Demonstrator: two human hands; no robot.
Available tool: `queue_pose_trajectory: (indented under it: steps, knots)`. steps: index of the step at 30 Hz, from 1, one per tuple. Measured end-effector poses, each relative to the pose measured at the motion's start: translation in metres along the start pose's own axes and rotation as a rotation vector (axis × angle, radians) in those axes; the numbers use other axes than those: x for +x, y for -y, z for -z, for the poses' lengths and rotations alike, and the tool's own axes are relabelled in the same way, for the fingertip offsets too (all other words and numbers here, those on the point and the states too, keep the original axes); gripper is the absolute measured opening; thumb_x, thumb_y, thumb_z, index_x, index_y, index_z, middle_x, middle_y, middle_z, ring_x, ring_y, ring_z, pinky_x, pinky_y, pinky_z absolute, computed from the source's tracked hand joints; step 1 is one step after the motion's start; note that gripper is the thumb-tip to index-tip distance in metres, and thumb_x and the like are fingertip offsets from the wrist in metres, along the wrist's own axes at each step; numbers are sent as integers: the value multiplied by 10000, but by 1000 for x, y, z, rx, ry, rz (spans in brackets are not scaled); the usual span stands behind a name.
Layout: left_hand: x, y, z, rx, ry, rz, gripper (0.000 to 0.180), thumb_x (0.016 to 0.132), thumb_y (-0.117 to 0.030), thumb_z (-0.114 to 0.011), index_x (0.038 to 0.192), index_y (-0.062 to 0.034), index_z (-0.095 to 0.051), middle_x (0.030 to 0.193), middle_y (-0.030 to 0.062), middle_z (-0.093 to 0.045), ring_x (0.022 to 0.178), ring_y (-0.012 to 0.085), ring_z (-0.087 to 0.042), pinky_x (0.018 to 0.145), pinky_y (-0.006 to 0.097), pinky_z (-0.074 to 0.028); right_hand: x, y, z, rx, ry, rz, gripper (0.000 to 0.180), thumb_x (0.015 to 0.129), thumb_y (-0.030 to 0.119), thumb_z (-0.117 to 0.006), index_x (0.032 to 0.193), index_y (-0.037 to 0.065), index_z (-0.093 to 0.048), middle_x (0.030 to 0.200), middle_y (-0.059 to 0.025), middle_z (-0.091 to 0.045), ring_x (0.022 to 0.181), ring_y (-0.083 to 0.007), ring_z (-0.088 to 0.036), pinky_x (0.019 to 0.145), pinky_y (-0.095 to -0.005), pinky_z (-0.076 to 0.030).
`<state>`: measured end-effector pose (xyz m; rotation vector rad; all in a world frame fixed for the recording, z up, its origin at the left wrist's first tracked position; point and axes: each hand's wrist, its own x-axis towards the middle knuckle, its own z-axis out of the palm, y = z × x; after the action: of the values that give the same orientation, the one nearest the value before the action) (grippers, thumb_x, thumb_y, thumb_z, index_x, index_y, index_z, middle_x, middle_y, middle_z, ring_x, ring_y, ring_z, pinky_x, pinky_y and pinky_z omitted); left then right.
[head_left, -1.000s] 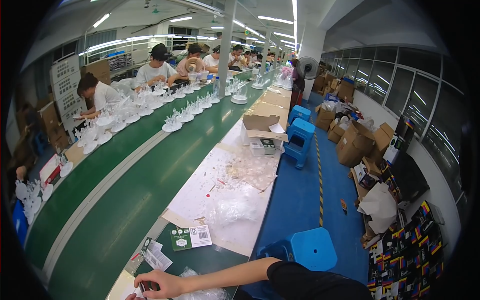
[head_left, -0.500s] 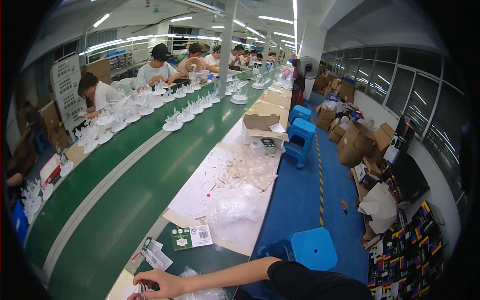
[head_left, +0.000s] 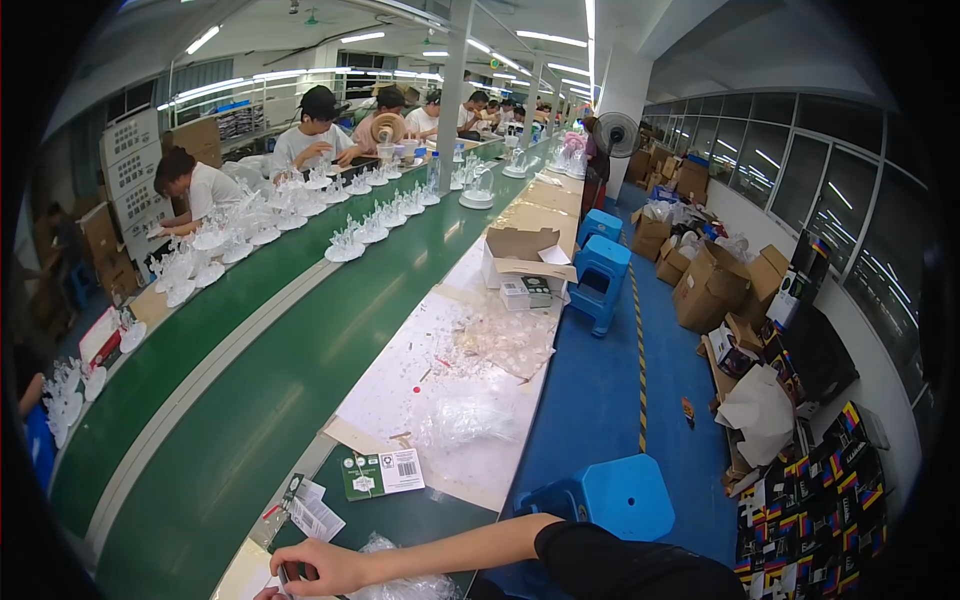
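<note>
So the right hand was reaching way across to the left, down at the bottom edge of the view, arm stretched out from a dark sleeve. Its fingers were curled around a small dark object, but it was mostly hidden and cut off by the frame, so I couldn't tell what it actually was. The left hand wasn't in the shot at all.

The hand sat on the near end of the counter, right next to a crinkly clear plastic bag that it was touching or almost touching. Just above it lay a folded printed leaflet, and a bit further up a green card with a white label. Beyond that was a big pale sheet with a heap of clear plastic wrap on it, then an open cardboard box.

To the left ran a long green conveyor belt, with clear plastic pieces on white plates lined up along its far side where other people sat working. On the right there was a blue plastic stool close by on the blue floor, and stacked cardboard boxes over by the windows.
</note>
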<state>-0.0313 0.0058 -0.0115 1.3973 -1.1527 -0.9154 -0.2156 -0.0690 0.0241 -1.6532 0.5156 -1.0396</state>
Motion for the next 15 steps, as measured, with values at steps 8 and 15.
queue_pose_trajectory:
  steps: [8, 15]
  knots:
    - [-2, -2, -1, -29, 32, 27, 186, 916, -109, -570, 1034, 31, -602, 835, 41, -592, 671, 100, -514, 564, 212, -446, -1, 4, 1, 112, 70, 22, 247, 775, 151, -615, 951, 5, -521, 721, -57, -576, 630, -99, -543, 528, -216, -456]
    - [-2, -15, -3, 2, -12, 34, 183, 917, -96, -558, 1018, 49, -604, 868, 79, -615, 719, 126, -550, 602, 228, -464, -2, 8, 2, 146, 38, 33, 255, 780, 123, -621, 968, -2, -504, 844, -69, -542, 744, -111, -541, 594, -224, -480]
